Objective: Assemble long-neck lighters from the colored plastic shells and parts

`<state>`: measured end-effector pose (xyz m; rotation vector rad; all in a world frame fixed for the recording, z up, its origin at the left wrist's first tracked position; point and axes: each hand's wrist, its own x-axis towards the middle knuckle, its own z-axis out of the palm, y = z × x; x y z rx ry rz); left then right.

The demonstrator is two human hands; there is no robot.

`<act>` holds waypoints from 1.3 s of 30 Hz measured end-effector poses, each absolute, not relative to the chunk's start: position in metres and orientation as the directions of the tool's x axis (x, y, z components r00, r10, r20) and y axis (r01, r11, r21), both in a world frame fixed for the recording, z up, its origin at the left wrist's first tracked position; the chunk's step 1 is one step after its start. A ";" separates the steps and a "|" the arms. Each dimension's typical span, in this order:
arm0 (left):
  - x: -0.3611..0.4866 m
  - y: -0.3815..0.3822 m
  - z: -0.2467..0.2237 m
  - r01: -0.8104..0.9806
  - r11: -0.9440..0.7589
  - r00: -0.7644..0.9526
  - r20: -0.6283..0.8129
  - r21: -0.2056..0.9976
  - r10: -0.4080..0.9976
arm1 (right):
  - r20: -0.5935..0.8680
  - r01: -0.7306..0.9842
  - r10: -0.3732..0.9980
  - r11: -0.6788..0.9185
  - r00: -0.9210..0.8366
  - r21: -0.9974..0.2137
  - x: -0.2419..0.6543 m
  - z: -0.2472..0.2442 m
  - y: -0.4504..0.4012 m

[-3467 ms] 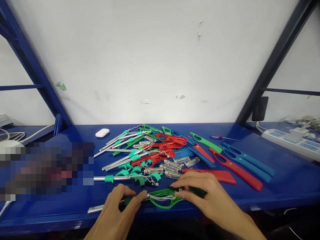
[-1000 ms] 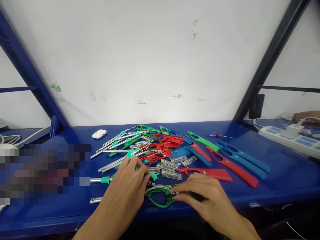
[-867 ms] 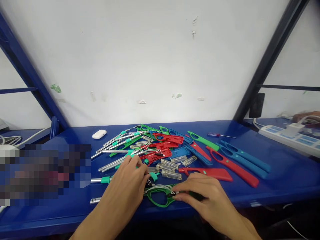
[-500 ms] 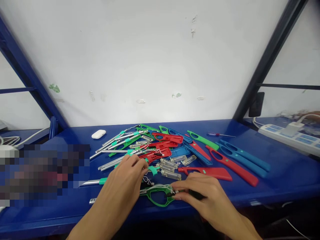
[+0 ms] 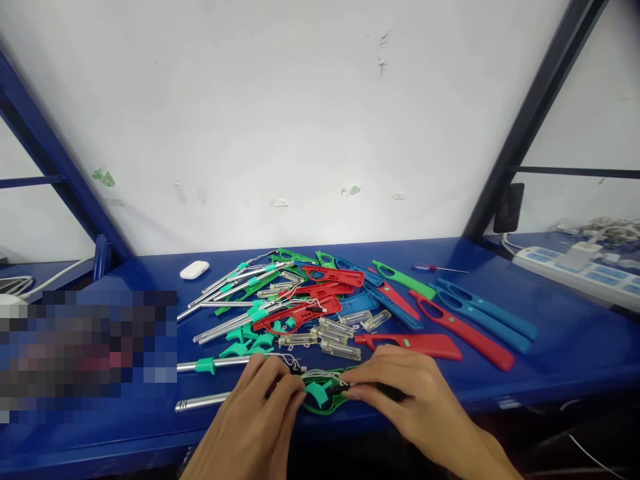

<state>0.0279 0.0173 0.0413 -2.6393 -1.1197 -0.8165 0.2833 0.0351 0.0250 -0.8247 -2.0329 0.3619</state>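
Note:
My left hand [image 5: 260,407] is closed at the left end of a green lighter shell half [image 5: 327,408], its fingertips at a teal trigger [image 5: 316,393] lying over the shell's loop. My right hand [image 5: 410,387] pinches the shell's right part, thumb and forefinger at a small black igniter [image 5: 340,388] with white wires [image 5: 323,375]. A metal lighter tube [image 5: 203,402] sticks out to the left under my left hand. Just beyond, another tube with a teal trigger [image 5: 205,366] lies on the table. More loose teal triggers [image 5: 245,343] are heaped behind my left hand.
Clear fuel tanks [image 5: 340,350], red shell halves [image 5: 300,313] and several metal tubes [image 5: 225,327] are piled mid-table. Red, green and blue shells [image 5: 483,320] lie right. A screwdriver [image 5: 433,268], a white earbud case [image 5: 195,270] and a power strip [image 5: 560,263] are farther out.
My left hand has moved from the loose triggers toward me, and a teal trigger now lies over the green shell. My right hand stays almost in place.

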 end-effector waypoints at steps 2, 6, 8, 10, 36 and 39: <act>0.030 0.020 0.041 0.699 -0.711 0.569 0.544 0.075 0.617 | 0.626 0.407 0.678 0.733 -0.384 -0.544 0.283 0.026 0.035; 0.032 0.023 0.041 0.678 -0.724 0.551 0.564 0.126 0.615 | 0.608 0.410 0.701 0.712 -0.373 -0.569 0.283 0.027 0.034; 0.034 0.023 0.041 0.674 -0.722 0.532 0.574 0.157 0.622 | 0.603 0.414 0.704 0.709 -0.375 -0.570 0.283 0.027 0.035; 0.035 0.024 0.040 0.670 -0.721 0.524 0.577 0.175 0.627 | 0.607 0.413 0.701 0.712 -0.375 -0.568 0.283 0.027 0.035; 0.034 0.031 0.026 0.677 -0.721 0.504 0.621 0.148 0.601 | 0.598 0.351 0.695 0.718 -0.398 -0.601 0.285 0.026 0.036; 0.034 0.032 0.022 0.670 -0.724 0.489 0.635 0.166 0.598 | 0.599 0.348 0.694 0.719 -0.399 -0.601 0.285 0.024 0.036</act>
